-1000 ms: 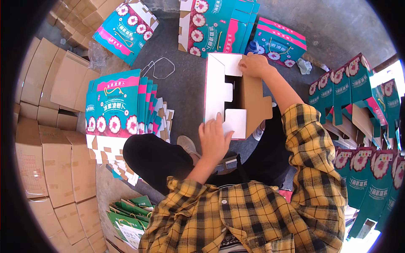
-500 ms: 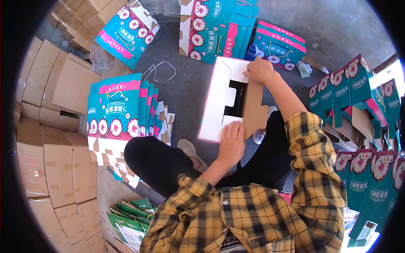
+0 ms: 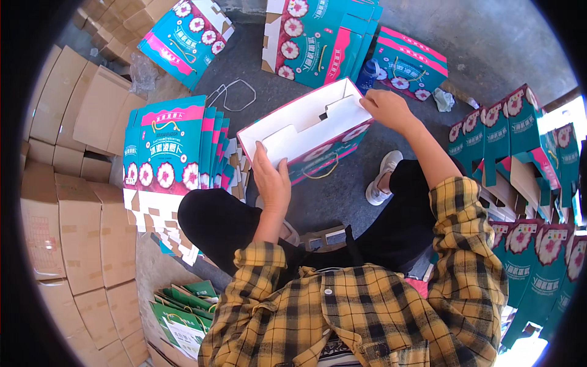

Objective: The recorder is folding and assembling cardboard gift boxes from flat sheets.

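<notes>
Between my hands is a teal, pink and purple gift carton (image 3: pixel 318 160), held tilted above the floor in front of my knees. Its white-faced end points up, with the flaps (image 3: pixel 287 136) folded inward and a small dark gap between them. A yellow cord handle hangs on the side facing me. My left hand (image 3: pixel 273 183) grips the near left corner, fingers along the edge and thumb toward the printed side. At the right end, my right hand (image 3: pixel 388 110) pinches the corner edge, its fingertips partly hidden.
Flattened cartons (image 3: pixel 168 147) are stacked at the left, with more (image 3: pixel 318 43) at the back. A finished-looking carton (image 3: pixel 409 64) and a blue bottle (image 3: pixel 368 74) stand back right. Brown boxes (image 3: pixel 79 232) line the left; teal cartons (image 3: pixel 513 122) fill the right. White cord (image 3: pixel 235 93) lies on the floor.
The carton has turned: its end now runs slanting from lower left to upper right, and its printed side shows. The brown flap has gone from view. My left hand moved left.
</notes>
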Motion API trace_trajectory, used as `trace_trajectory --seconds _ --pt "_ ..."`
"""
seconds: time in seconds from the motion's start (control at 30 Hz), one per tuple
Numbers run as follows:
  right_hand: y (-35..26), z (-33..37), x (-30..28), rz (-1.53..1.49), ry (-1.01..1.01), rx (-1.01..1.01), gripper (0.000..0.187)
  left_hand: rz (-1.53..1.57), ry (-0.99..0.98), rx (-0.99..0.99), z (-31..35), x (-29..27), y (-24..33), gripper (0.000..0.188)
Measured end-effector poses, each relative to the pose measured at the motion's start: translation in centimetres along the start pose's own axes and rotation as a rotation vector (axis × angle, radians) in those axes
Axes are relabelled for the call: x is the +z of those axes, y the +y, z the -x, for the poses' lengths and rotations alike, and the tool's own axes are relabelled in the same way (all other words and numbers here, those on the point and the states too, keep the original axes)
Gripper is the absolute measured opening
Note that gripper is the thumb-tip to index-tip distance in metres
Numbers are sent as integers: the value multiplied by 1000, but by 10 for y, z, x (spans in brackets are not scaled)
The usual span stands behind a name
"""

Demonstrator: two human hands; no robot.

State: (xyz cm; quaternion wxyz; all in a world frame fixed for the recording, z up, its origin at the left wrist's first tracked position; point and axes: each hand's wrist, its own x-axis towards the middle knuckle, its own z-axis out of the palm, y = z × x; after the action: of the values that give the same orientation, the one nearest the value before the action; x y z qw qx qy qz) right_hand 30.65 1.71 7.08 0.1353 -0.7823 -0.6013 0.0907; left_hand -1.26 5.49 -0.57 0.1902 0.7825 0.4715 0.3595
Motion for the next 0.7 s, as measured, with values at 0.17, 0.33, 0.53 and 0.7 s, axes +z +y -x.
trace_trajectory --seconds 0.17,0.33,0.53,0.7 --pt "-28 21 15 17 117 -229 62 -110 73 158 -3 6 -9 71" --pt "-30 19 30 176 227 -368 90 -313 -85 133 2 4 1 71" --pt "-21 13 50 245 -32 -544 71 -474 -192 342 4 5 -13 61" --pt "-27 6 50 216 -200 -493 57 -386 -268 368 -4 5 -19 49"
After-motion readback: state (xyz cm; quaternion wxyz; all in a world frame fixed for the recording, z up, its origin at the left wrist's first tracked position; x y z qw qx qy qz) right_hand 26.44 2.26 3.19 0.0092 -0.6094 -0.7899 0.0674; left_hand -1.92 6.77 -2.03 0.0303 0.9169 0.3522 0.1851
